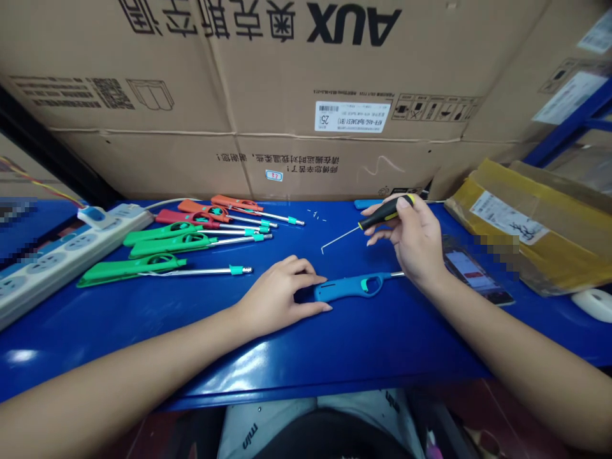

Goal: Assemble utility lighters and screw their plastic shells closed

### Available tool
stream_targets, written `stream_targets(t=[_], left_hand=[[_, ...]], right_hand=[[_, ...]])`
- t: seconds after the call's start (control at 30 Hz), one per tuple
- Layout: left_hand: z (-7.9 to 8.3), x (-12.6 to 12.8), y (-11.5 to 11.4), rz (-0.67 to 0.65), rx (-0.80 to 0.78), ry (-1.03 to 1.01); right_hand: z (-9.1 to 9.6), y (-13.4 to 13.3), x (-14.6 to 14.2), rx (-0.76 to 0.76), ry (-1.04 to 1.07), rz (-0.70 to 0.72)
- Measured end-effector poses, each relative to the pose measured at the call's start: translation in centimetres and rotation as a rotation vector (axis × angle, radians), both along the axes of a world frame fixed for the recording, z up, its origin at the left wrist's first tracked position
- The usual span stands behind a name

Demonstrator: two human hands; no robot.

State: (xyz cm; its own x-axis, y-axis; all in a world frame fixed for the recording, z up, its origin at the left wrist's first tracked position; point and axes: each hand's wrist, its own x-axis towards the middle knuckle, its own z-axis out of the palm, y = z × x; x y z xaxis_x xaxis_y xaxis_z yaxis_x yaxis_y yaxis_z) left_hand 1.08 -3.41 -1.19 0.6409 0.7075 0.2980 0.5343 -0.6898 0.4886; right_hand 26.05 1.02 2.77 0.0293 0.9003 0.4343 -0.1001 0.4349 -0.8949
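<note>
My left hand (282, 296) rests on the table, thumb and index finger on either side of the handle end of a blue gas lighter (342, 289). The lighter lies flat, its metal tube pointing right and partly hidden behind my right wrist. Raised above it, my right hand (418, 239) is closed around the black and yellow handle of a screwdriver (380, 215). Its thin shaft points down to the left, with a tiny white piece (322, 250) at the tip. Several green lighters (162, 244), a red one (186, 219) and orange ones (236, 204) lie at the left.
A white power strip (71, 255) runs along the left. Tiny white bits (315, 215) lie near the back. Behind stands a large cardboard box (268, 83). At right are a phone (478, 277), a yellow-taped parcel (535, 223) and a white mouse-like object (595, 305). Another blue item (367, 204) lies behind the screwdriver.
</note>
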Motion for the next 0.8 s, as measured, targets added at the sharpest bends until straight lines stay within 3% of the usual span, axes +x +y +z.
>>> stream_targets(t=[0.13,0.3,0.5,0.8], left_hand=[[0.1,-0.2,0.1,0.036,-0.020,-0.057],[0.7,-0.4,0.0,0.121,-0.111,-0.327],[1.1,0.1,-0.5,0.128,-0.172,-0.506],[1.0,0.0,-0.3,0.164,-0.165,-0.484]], right_hand=[[1.8,-1.1,-1.1,-0.058,-0.048,0.040],[3.3,-2.3,-2.5,-0.072,-0.085,0.089],[1.6,-2.3,-2.6,-0.037,-0.042,0.031],[0.8,-2.2,-2.1,-0.073,-0.014,0.009]])
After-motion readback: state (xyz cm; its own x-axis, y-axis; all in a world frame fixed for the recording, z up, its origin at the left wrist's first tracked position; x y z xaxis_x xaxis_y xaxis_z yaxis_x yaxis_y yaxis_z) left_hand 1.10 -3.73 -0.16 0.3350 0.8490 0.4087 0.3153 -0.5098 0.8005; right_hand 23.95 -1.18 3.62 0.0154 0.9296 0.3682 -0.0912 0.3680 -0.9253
